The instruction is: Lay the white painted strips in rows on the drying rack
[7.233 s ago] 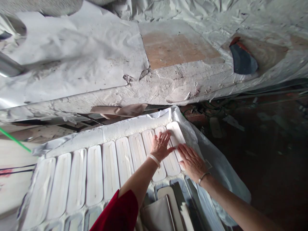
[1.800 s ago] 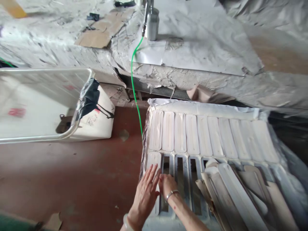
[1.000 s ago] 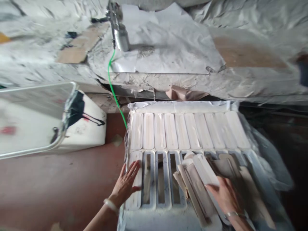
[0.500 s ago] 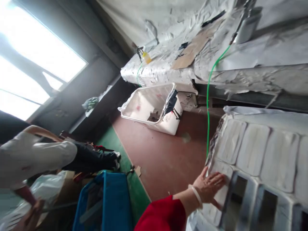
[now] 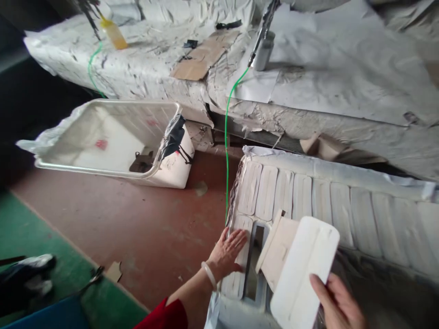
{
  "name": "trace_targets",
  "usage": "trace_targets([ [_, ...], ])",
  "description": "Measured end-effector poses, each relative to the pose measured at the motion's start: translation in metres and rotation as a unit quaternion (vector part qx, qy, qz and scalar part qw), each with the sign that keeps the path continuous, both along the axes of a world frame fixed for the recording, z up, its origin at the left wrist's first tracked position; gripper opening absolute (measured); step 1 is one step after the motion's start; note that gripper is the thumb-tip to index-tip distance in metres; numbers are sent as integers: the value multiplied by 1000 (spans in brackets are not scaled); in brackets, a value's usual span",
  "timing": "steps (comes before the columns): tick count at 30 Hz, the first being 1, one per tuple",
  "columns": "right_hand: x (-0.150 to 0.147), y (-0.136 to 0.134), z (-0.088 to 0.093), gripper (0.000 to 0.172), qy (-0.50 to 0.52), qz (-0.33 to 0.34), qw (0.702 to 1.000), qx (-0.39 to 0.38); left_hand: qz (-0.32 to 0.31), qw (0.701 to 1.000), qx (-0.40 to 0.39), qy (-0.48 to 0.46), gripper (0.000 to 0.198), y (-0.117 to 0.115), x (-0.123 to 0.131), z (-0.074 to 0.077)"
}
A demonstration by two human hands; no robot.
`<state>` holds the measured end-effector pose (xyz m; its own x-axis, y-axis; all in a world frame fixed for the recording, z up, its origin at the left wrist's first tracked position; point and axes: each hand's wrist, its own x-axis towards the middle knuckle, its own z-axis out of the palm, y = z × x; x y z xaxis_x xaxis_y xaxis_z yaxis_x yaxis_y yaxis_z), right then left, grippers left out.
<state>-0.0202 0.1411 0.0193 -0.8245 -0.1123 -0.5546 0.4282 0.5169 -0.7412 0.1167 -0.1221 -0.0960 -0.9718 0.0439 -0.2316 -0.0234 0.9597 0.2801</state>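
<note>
Left hand (image 5: 228, 249) flat, fingers spread, pressing white panel (image 5: 240, 256) seated at near-left corner of slotted tray (image 5: 240, 315), same as second ago. Right hand (image 5: 338, 304) now grips second white panel (image 5: 303, 272), lifted off loose stack, hovering right of tray's empty slot (image 5: 255, 262). Row beyond slot already filled.

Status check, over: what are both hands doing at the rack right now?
Left hand flat on seated white piece. Right hand holds white panel. Next rack slot open, unobstructed.

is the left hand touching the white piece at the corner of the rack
Touching. The head view shows the left hand laid flat, palm and fingers on the white piece.
</note>
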Motion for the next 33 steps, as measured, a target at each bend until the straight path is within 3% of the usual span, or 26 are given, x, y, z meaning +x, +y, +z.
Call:
trace_targets([
  [2,13,-15,-16,56,14,21,1000,4,5,1000,-5,13,100,1,0,-6],
  [5,39,-27,-38,53,93,95,986,105,9,1000,1,27,92,0,1,-10],
  [7,57,-31,-47,54,138,108,973,148,12,999,7,31,90,-1,0,-11],
  [11,72,-37,-55,52,140,101,976,137,7,999,7,36,89,-2,-1,-8],
  [19,69,-2,-77,52,32,70,989,129,-18,997,-12,72,77,3,-11,3],
  [27,36,-42,-106,43,8,136,989,50,-11,998,-9,62,72,2,-14,4],
  [33,18,-41,-127,36,-36,152,987,-32,1,996,-33,80,66,6,-18,7],
])
